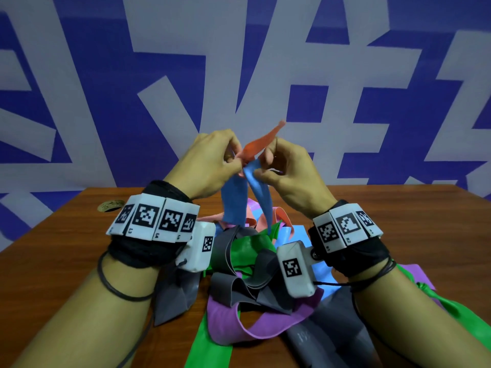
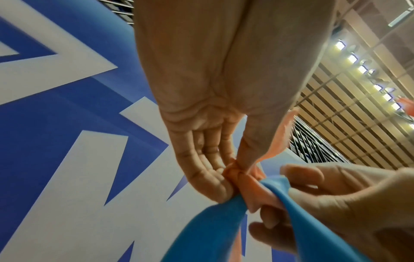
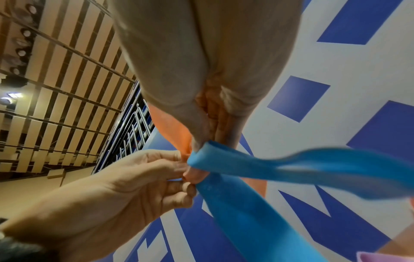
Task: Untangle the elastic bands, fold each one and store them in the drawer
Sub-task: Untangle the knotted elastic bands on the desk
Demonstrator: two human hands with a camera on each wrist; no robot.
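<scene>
Nearest the camera, a heap of gray, green and purple bands [image 1: 255, 285] was spread loose over the wooden table [image 1: 58, 274], pretty much one big tangle. Above the heap, a blue band [image 1: 233, 205] was held up off the pile, both tails hanging down into the mess. At the top it was knotted with an orange band [image 1: 261, 144], and that knot was pinched from both sides: the left hand [image 1: 210, 166] was closed on the orange bunch at thumb and fingertips [image 2: 226, 191], the right hand [image 1: 285, 171] was clamped on the blue loop right beside it. No drawer was seen anywhere.

The stuff looked thin, floppy and stretchy, likely a bit grippy, so yanking would probably only tighten the knot. Better taken right at the crossing and eased open. Farthest back, only a blue-and-white wall [image 1: 106, 75] was visible.
</scene>
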